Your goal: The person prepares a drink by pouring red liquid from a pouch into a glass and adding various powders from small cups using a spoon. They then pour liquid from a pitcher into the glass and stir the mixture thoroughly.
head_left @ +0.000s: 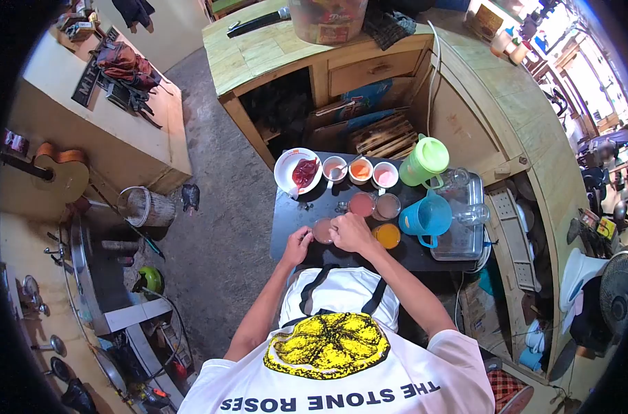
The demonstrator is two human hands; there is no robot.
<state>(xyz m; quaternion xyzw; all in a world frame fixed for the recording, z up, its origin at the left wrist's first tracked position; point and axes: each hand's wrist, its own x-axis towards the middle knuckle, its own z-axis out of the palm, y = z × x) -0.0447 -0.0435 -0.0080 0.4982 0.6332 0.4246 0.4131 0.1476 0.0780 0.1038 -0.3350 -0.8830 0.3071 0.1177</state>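
Observation:
A glass mug of brownish-pink drink (322,232) stands at the table's near edge, between my hands. The curled fingers of my left hand (299,244) grip its left side, where the handle seems to be. My right hand (351,233) is closed over the mug's right rim; what its fingers pinch is hidden. Just beyond are a glass of pink-red drink (361,204) and a glass of greyish-pink drink (387,205). An orange drink (387,236) stands right of my right hand.
Along the table's far side are a white bowl with a red packet (285,165) and white cups (334,170). A green lidded pitcher (424,162), a blue jug (426,215) and a clear tray with glasses (459,247) occupy the right. A wooden counter (272,52) rises behind.

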